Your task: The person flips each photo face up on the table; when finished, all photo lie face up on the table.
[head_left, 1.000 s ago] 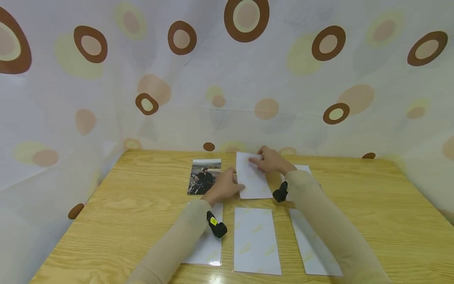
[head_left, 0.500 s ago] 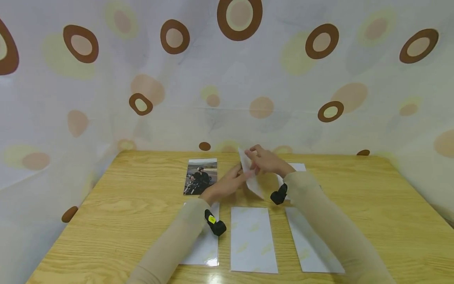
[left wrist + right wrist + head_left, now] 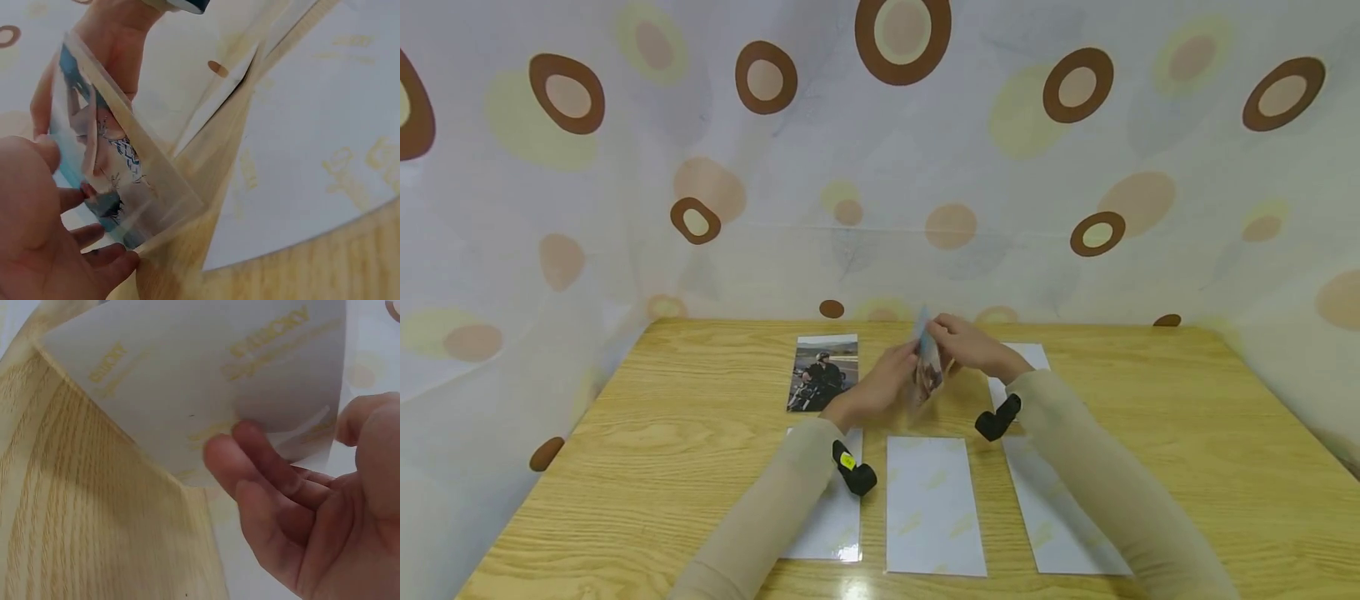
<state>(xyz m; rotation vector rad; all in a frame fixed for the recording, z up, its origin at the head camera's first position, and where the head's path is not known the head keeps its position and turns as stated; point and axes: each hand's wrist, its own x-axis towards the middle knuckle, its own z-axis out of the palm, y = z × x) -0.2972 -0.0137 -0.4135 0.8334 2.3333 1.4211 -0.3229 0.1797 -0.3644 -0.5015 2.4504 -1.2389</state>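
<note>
A photo print (image 3: 929,372) is held nearly edge-on above the far middle of the table, between both hands. My left hand (image 3: 878,387) grips its left edge; in the left wrist view, thumb and fingertips lie along the edge beside the colourful picture side (image 3: 103,156). On the other side, my right hand (image 3: 973,345) pinches the print near its upper edge. The right wrist view shows its white back (image 3: 187,369) with yellow lettering, and some right fingers curled before it. Left of the hands lies a face-up photo of a motorcyclist (image 3: 823,375).
Face-down prints lie in the near row on the wooden table (image 3: 625,467): a left one (image 3: 831,533), partly under the left arm, a middle one (image 3: 934,508) and a right one (image 3: 1067,533). Another white print (image 3: 1028,354) is partly behind the right wrist. Patterned cloth (image 3: 880,267) surrounds the table.
The held print has turned from its white back facing the camera to nearly edge-on, with part of its picture showing. Both hands stay on it; the right hand has shifted its hold slightly.
</note>
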